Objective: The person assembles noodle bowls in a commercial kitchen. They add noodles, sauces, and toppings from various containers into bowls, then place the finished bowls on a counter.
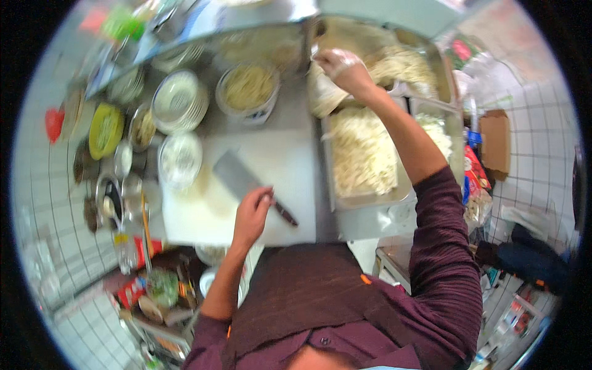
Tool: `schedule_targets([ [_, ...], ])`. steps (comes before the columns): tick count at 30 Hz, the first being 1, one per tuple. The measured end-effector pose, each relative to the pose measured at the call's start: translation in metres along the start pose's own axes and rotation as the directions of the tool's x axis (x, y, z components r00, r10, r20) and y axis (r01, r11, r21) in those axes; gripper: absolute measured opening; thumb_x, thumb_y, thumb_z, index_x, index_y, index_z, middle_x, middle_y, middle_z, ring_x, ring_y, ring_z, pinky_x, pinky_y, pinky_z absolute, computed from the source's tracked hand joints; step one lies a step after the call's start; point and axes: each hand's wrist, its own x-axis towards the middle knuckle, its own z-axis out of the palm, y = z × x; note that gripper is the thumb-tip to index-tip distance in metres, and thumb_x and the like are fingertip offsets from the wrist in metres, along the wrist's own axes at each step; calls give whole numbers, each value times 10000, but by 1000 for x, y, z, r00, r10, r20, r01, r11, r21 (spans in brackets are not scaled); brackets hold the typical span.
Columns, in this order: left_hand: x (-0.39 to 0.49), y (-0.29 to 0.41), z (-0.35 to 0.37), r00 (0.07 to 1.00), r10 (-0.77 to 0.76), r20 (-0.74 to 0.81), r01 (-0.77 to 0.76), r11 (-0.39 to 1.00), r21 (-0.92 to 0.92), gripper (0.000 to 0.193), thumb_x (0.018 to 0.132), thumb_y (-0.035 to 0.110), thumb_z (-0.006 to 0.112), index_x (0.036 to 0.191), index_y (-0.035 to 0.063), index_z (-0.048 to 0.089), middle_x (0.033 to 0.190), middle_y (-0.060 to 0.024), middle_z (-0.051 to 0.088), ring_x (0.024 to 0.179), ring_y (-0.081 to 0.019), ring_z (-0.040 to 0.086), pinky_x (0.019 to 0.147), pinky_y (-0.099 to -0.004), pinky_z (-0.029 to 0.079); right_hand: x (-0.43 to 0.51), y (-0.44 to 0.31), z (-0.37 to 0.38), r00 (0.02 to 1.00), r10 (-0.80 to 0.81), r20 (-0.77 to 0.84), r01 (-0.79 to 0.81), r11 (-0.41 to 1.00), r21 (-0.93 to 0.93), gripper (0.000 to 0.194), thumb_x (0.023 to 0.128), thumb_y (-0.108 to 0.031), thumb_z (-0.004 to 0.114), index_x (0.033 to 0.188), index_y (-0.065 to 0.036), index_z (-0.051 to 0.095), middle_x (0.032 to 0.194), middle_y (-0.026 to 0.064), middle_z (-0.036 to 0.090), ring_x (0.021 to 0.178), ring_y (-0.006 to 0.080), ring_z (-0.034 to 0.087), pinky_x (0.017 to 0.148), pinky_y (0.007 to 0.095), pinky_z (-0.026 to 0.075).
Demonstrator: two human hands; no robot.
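A cleaver [238,173] with a dark handle lies slantwise on the white cutting board [286,152]. Over its handle end is my left hand [252,212], fingers curled together; whether it touches the cleaver cannot be told. My right hand [344,71] reaches over the far metal tray, which holds pale noodles [404,69]. Clear plastic film covers part of this hand, and its blurred fingertips are drawn together near the tray's left side. Below that forearm, a metal pan [365,201] holds pale shredded food [363,152]. A white tub of noodles [247,88] stands behind the board.
Stacked bowls [178,101] and a plastic-covered bowl [180,159] stand left of the board. Further left are a yellow-green bowl [106,132] and several metal containers. A glass-fronted shelf [240,37] crosses the back. Bags and a cardboard box [495,143] sit at right.
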Motion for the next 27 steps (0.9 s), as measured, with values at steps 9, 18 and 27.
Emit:
schedule_targets([
  [9, 56, 81, 72, 984, 177, 0, -176, 980, 93, 234, 957, 7, 488, 1136, -31, 634, 1102, -148, 638, 923, -222, 693, 805, -320, 524, -102, 424, -70, 861, 456, 225, -147, 648, -747, 311, 908, -232, 576, 1127, -54, 705, 996, 162, 730, 937, 340, 677, 880, 439, 503],
  [18, 140, 165, 138, 932, 353, 79, -361, 895, 263, 222, 930, -5, 554, 1125, 6, 661, 1053, -134, 649, 849, -204, 657, 764, -313, 518, -60, 388, -59, 802, 555, 221, -522, 831, -191, 440, 833, -246, 651, 1214, -27, 633, 1175, 229, 664, 1048, 354, 651, 907, 433, 503],
  [27, 288, 272, 183, 727, 646, 234, -676, 611, 412, 206, 945, 31, 563, 1129, -11, 646, 1076, -151, 640, 876, -202, 663, 776, -305, 531, -1, 229, -330, 975, 207, -86, -214, 972, -92, 285, 871, -180, 663, 1150, -122, 644, 933, 160, 697, 790, 296, 690, 696, 393, 544],
])
